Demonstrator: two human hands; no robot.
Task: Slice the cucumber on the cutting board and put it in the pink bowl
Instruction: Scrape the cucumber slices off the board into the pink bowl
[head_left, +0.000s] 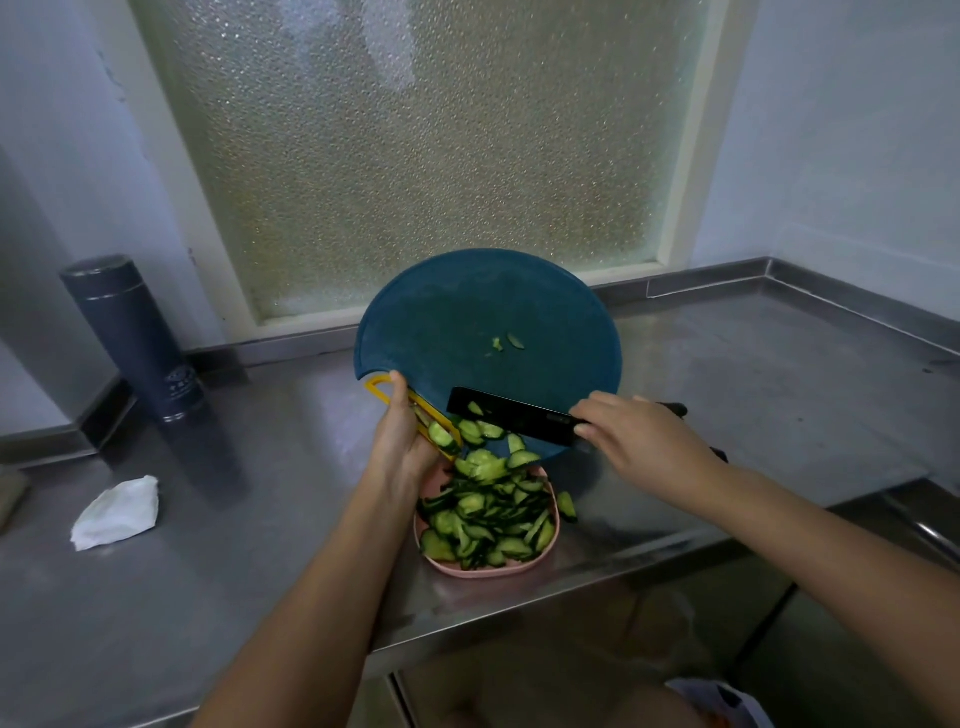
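Observation:
A round dark-teal cutting board (467, 317) is tilted up, its low edge over the pink bowl (457, 567). My left hand (397, 441) grips the board's yellow handle (376, 388). My right hand (641, 441) holds a black knife (511, 421), index finger laid along the blade, which lies flat against the board's lower part. Cucumber slices (488, 512) heap up in the bowl; some cling to the blade and the board's edge. One slice (566, 506) hangs over the bowl's right rim. Two small scraps (506, 343) stick high on the board.
The bowl stands near the front edge of a steel counter (753, 374). A dark flask (137, 338) stands at the back left, and a crumpled white tissue (117, 512) lies left of the bowl. A frosted window (431, 135) is behind the board.

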